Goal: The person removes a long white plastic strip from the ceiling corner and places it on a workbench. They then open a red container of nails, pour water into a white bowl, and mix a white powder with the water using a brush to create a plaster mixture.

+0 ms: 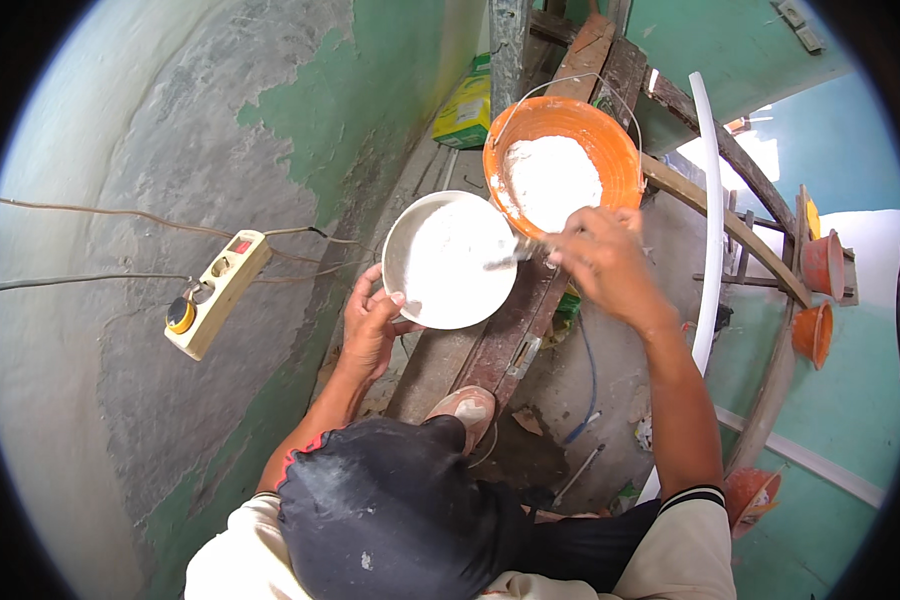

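Observation:
My left hand (372,325) grips the near left rim of a white bowl (398,250), thumb at the edge and fingers underneath. White powder (455,255) fills much of the bowl. My right hand (605,255) is closed around what looks like a putty knife (520,254), blurred by motion. Its pale grey blade reaches over the bowl's right rim, above the powder. Just beyond my right hand stands an orange bucket (620,150) with a raised wire handle, holding more white powder (553,180). The bucket rests on a wooden plank (500,345).
A power strip (218,295) with cables hangs by the peeling wall on the left. A green and yellow box (465,110) sits behind the bowl. To the right, a white pipe (712,220) curves past wooden beams (740,225). Orange containers (822,265) stand farther right.

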The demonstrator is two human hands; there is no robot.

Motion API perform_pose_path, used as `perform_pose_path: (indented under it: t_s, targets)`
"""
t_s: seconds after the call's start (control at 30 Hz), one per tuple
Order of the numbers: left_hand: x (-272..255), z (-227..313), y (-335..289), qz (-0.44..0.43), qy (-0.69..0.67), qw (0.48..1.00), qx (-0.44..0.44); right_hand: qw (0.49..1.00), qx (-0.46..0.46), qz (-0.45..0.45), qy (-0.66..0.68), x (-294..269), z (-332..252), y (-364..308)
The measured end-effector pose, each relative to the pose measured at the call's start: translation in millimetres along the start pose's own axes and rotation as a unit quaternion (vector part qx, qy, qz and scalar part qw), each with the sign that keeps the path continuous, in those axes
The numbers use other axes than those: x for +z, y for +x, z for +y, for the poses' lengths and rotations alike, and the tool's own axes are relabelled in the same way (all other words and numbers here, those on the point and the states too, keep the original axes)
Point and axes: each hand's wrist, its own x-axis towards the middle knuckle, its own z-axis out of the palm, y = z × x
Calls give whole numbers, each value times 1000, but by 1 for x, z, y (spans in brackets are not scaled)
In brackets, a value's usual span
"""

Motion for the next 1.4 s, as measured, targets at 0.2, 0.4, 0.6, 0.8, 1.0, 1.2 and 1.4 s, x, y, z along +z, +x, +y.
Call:
perform_pose_path:
  t_s: [0.2, 0.4, 0.6, 0.8, 1.0, 1.2, 1.4]
  targets:
    - [-1, 3, 0, 10, 4, 1000, 4, 975, 181, -23, -125, 11, 59, 14]
    - [1, 4, 2, 14, 5, 1000, -3, 958, 162, -127, -199, 64, 80, 36]
    - [0, 0, 5, 10, 5, 1000, 0, 962, 224, -152, -38, 64, 90, 33]
    - [3, 1, 7, 7, -4, 1000, -9, 973, 222, -57, -25, 33, 81, 18]
    - [3, 1, 4, 8, 0, 1000, -9, 982, 185, -9, 48, 10, 25, 1]
    - [2, -3, 3, -8, 1, 1000, -6, 997, 68, -7, 48, 37, -47, 0]
    - [3, -4, 0, -6, 10, 1000, 0, 992, 66, 103, -20, 46, -60, 6]
